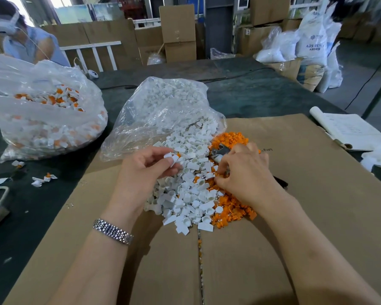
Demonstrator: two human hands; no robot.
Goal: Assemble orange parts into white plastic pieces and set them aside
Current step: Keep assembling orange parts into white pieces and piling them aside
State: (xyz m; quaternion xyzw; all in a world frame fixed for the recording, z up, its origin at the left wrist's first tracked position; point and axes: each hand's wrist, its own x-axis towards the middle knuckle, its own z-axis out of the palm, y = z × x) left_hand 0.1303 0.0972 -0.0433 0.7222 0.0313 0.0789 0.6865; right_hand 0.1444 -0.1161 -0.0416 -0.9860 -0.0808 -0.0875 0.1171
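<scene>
A heap of white plastic pieces [185, 190] spills from a clear bag [163, 106] onto the cardboard sheet [295, 216]. Orange parts [231, 214] lie in a pile along its right side. My left hand [145, 166] holds a white piece [172, 158] at its fingertips, with a bit of orange showing beside it. My right hand [242, 172] rests on the orange pile, its fingers pinched down among the parts; what they hold is hidden. A grey metal tool [220, 151] lies just beyond that hand.
A large clear bag [42, 111] of white-and-orange assembled pieces sits at the left on the dark table [262, 93]. A few assembled pieces [42, 179] lie loose near it. A notebook [348, 130] is at the right. Another person [26, 40] works at the far left.
</scene>
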